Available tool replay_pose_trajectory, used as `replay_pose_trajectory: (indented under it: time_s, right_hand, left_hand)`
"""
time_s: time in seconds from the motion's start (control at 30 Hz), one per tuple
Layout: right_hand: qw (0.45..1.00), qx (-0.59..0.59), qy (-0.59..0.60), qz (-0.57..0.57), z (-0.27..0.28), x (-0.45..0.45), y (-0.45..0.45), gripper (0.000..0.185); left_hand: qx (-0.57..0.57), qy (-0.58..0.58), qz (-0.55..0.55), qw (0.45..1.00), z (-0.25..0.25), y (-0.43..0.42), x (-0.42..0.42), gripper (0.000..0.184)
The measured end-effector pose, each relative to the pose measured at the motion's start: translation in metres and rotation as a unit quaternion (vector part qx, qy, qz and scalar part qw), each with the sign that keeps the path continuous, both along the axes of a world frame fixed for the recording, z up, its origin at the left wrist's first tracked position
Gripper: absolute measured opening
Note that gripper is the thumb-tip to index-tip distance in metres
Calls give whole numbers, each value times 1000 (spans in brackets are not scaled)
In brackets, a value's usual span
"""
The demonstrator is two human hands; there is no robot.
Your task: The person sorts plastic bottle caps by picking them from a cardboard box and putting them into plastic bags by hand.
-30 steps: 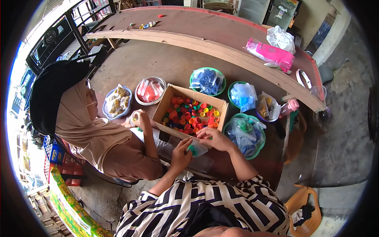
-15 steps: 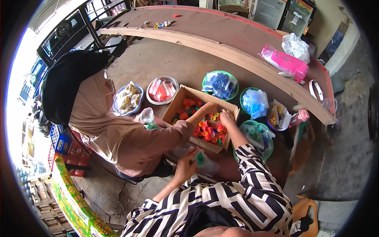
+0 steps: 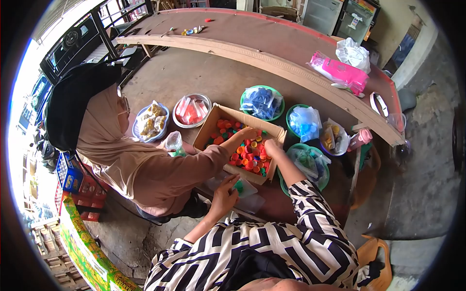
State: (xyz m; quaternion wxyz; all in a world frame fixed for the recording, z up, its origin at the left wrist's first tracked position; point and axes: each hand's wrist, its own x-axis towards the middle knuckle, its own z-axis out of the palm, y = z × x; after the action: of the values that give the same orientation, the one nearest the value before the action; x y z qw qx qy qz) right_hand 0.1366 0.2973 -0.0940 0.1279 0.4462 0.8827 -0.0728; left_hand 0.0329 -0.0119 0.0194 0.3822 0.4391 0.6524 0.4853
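A cardboard box (image 3: 200, 137) holds many loose plastic caps (image 3: 248, 157), mostly red, with some yellow, green and blue. My right hand (image 3: 273, 148) reaches in at the box's right side, its fingers down among the caps and hidden. Below the box, my left hand (image 3: 224, 196) pinches a clear plastic bag (image 3: 246, 188) with green caps inside. A co-worker's hand (image 3: 249, 133) is also in the box, left of my right hand. Their other hand is by a second clear bag (image 3: 174, 141) with something green in it.
Around the box stand a bowl of red bags (image 3: 191, 110), a basket of brown-yellow bags (image 3: 151, 122), a green basket of blue bags (image 3: 262, 102) and several more baskets at right. A wooden rail (image 3: 252, 56) crosses behind. The co-worker (image 3: 145, 169) sits close at left.
My right hand has moved from beside the bag in my left hand into the box. The co-worker's hand has also reached into the box. The whole view has shifted slightly.
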Motion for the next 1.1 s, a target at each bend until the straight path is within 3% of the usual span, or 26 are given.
replay_pose_trajectory:
  time_s: [0.1, 0.17, 0.3, 0.37, 0.47, 0.57, 0.6, 0.63, 0.7, 0.87, 0.93, 0.97, 1.03, 1.1]
  right_hand:
    - [998, 54, -20, 23, -26, 4, -11, 19]
    - [982, 184, 2, 28, -47, 2, -9, 19]
    - [983, 171, -67, 29, -48, -4, -8, 21]
    - [986, 148, -79, 25, -49, -7, -5, 25]
    - [991, 9, 94, -90, -22, -9, -12, 23]
    - [987, -13, 159, 14, -38, -3, 7, 24]
    - [982, -65, 178, 2, -37, -3, 11, 36]
    - [982, -65, 175, 1, -25, -2, 6, 36]
    - [954, -164, 246, -57, 2, 5, -8, 39]
    - [901, -214, 375, -48, 26, 28, -34, 33]
    - [830, -270, 486, -34, 32, 33, -45, 28]
    - [830, -268, 487, -37, 35, 38, -53, 28]
    - [728, -365, 580, -30, 85, 42, -93, 25]
    - [729, -363, 575, 77, 98, 44, -116, 25]
  left_hand:
    - [-1, 5, -7, 1000, 4, -1, 4, 48]
    - [-5, 10, -7, 1000, 5, -3, 5, 48]
    - [5, 22, -15, 1000, 6, -9, 2, 48]
    - [6, 32, -12, 999, 8, -12, 0, 47]
    - [-11, 17, -2, 1000, 10, -18, -2, 47]
    - [0, -9, 16, 1000, 5, -20, -3, 48]
    - [-3, -4, 17, 1000, 6, -19, -4, 48]
    - [-5, 1, 17, 1000, 7, -18, -4, 48]
    - [-10, -7, 16, 1000, 9, -15, -3, 47]
    - [0, -10, 2, 1000, 0, -4, -2, 48]
    - [20, 16, 0, 1000, 0, 1, -2, 48]
    - [20, 16, -3, 1000, -3, 4, -3, 48]
    - [43, 27, 9, 999, -9, 9, -4, 48]
    - [42, 19, 17, 999, -14, 13, -5, 48]
